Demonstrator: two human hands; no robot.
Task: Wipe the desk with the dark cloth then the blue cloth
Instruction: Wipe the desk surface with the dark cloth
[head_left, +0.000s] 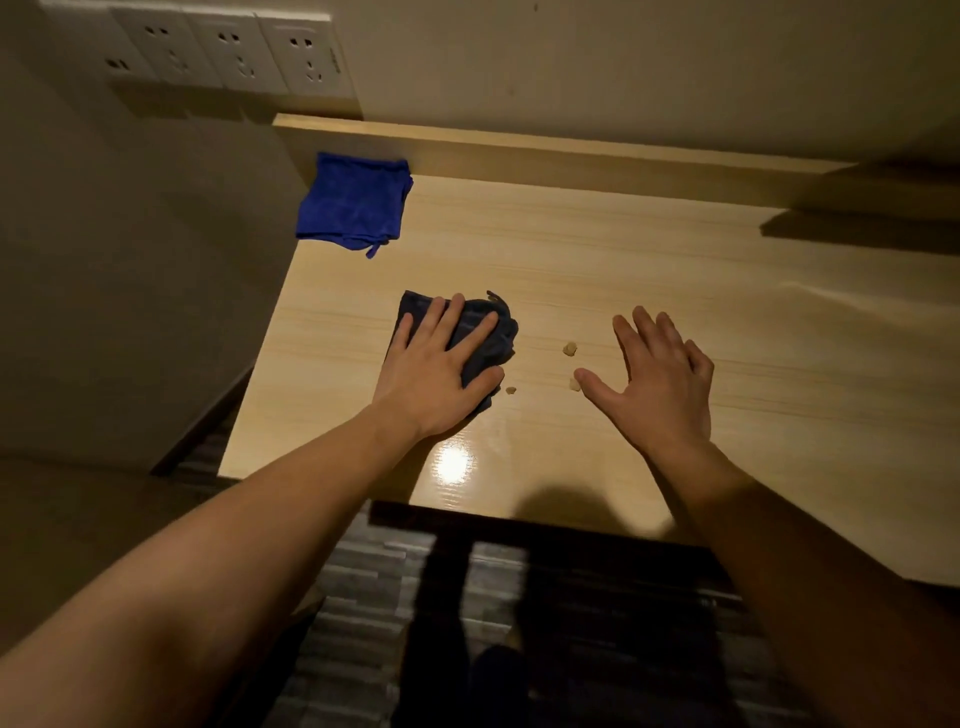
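A folded dark cloth (492, 338) lies on the light wooden desk (675, 270). My left hand (436, 371) presses flat on it, fingers spread over its top and thumb against its right edge. My right hand (657, 376) hovers just above the desk to the right, fingers apart and holding nothing. Between the two hands lie three small crumbs (570, 349); one sits by my right thumb, one by my left thumb. A folded blue cloth (353, 203) rests at the desk's far left corner, apart from both hands.
A raised wooden ledge (545, 148) runs along the desk's back against the wall. Wall sockets (228, 52) sit above the left corner. The desk's left edge drops to a gap beside a wall. A bright light reflection (454, 462) shines near the front edge.
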